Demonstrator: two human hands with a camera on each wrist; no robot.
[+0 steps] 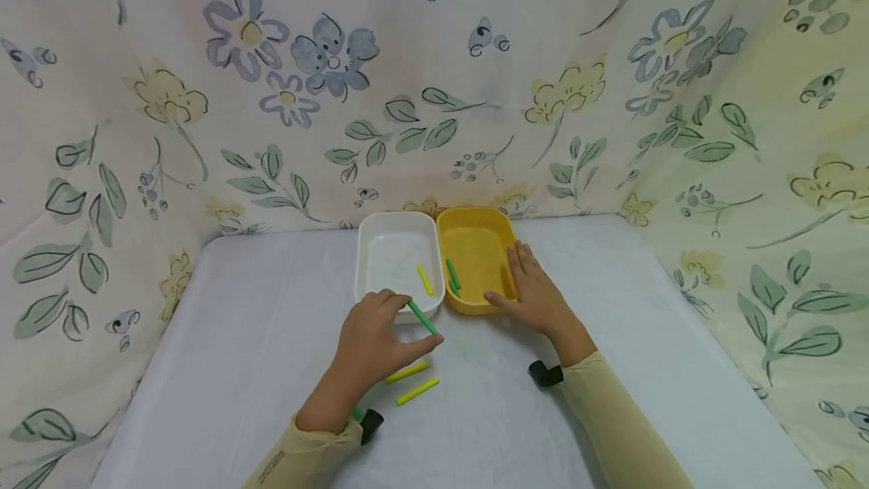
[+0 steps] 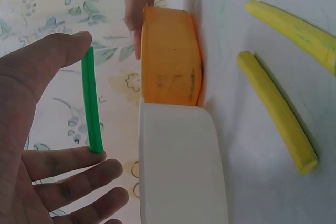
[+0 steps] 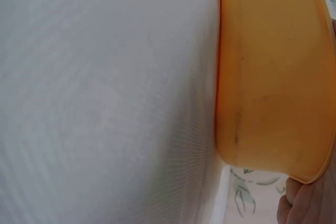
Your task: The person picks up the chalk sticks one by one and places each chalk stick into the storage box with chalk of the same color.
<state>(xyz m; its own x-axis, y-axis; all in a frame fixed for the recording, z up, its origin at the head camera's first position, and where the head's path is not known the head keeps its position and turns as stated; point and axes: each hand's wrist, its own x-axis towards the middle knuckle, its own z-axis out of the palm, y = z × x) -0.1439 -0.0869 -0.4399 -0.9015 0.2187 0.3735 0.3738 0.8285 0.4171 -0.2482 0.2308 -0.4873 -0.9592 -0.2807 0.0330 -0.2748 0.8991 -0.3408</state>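
My left hand (image 1: 372, 342) pinches a thin green stick (image 1: 422, 318) by its two ends, between thumb and fingers. It is held up over the front of a white tray (image 1: 362, 247), which has a yellow stick (image 1: 425, 280) inside. My right hand (image 1: 539, 293) rests on the right rim of a yellow-orange tray (image 1: 478, 215), fingers straight along the edge and thumb at the front corner. Two green sticks (image 1: 452, 274) lie in that tray. In the left wrist view, the held green stick (image 2: 91, 100) stands between thumb tip and a fingertip.
Two yellow sticks (image 1: 418, 391) lie on the white cloth in front of the trays. Something green (image 1: 357, 413) shows partly under my left wrist. The trays stand side by side against a flowered cloth backdrop (image 1: 421, 127) at the table's far edge.
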